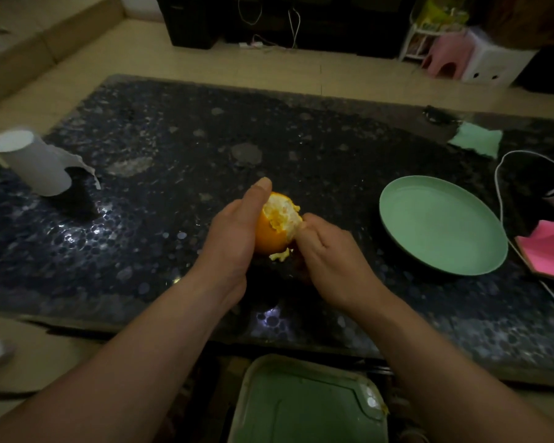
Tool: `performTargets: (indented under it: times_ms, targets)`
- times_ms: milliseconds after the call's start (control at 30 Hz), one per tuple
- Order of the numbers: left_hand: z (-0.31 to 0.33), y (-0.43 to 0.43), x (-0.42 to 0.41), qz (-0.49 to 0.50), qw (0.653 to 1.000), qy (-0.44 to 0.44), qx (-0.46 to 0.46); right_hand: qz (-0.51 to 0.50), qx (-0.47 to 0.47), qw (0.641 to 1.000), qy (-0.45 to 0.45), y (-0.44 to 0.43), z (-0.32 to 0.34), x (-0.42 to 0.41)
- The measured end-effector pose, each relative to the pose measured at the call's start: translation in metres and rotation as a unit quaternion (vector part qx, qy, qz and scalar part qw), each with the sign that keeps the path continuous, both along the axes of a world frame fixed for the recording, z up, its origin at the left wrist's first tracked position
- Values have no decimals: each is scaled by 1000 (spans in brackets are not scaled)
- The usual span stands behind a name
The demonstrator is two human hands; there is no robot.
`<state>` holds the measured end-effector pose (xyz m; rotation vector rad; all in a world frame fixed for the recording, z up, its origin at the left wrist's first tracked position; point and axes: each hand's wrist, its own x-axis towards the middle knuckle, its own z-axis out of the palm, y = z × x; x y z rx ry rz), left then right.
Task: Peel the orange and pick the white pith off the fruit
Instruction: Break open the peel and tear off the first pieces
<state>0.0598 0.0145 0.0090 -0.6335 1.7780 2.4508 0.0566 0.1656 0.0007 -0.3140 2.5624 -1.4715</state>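
**While Two Hands Are Working on One Orange**

While both forearms are reaching over the dark pebble-patterned table, one orange is being held just above the table's near middle, between the two hands. The left hand is gripping the fruit's left side, with its thumb lying up along the far edge and its other fingers hidden behind the fruit. The right hand is pinching the torn edge at the orange's right side with curled fingers. Whether it is taking peel or pith is hard to tell in the dim light. The upper part of the orange is showing pale and ragged, the lower part is wearing its bright skin, and one scrap of peel is hanging below it.

One green plate is lying on the table to the right of the hands, apart from the orange. One pink tray is lying just beside the plate's right edge, and one white cable is looping between them. One green cloth is lying toward the far right corner. One paper roll is standing near the left edge, with a torn sheet hanging loose. One green container is sitting below the table's near edge, between the forearms. Beyond the table, one pink stool and one white stool are standing side by side on the floor.
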Motion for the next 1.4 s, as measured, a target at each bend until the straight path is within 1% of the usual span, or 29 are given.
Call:
performTargets:
  times_ms: [133, 233, 367, 467, 633, 733, 800, 900, 1000, 1100, 1133, 1167, 1233, 1267, 1300, 1333, 1400]
  targets:
    - [2, -1, 0, -2, 1000, -6, 10, -6, -36, 999, -10, -3, 2, 4]
    - [2, -1, 2, -2, 1000, -4, -5, -14, -3, 1000, -16, -7, 0, 1]
    - [2, -3, 4, -2, 1000, 8, -25, 23, 2, 996, -92, -4, 1, -5]
    - [2, -5, 5, -18, 999, -2, -27, 50, -17, 992, -115, 1, 2, -5]
    - [10, -11, 4, -35, 998, -25, 37, 50, -87, 987, -129, 5, 11, -4]
    - [10, -13, 1, -36, 997, -27, 58, 59, -98, 985, -129, 5, 14, -5]
    - [10, -14, 1, -44, 994, -47, 85, 48, -129, 981, -133, 3, 14, -4]
    - [7, -17, 2, -36, 979, -91, 179, 15, -236, 957, -169, -5, 14, 0]
    - [0, -17, 3, -17, 968, -121, 219, -8, -303, 929, -211, -10, 9, 2]
    - [-3, -20, 1, 22, 958, -133, 254, -29, -393, 879, -269, -8, 7, -1]
    - [-3, -22, 0, 32, 957, -132, 256, -30, -389, 880, -271, -6, 7, -3]
    - [-4, -24, -1, 39, 959, -131, 249, -28, -339, 905, -254, -5, 5, -5]
    - [-4, -24, -1, 49, 964, -128, 226, -24, -141, 974, -173, -3, -7, -10]
    - [-4, -24, -1, 53, 967, -128, 214, -28, -45, 990, -130, -2, -14, -12]
    - [-5, -23, -1, 56, 969, -130, 204, -32, 30, 994, -97, -2, -22, -15]
    - [-5, -23, -1, 59, 970, -132, 198, -30, 85, 993, -77, -1, -29, -16]
    - [-5, -22, 0, 62, 971, -132, 190, -19, 148, 987, -62, -2, -35, -15]
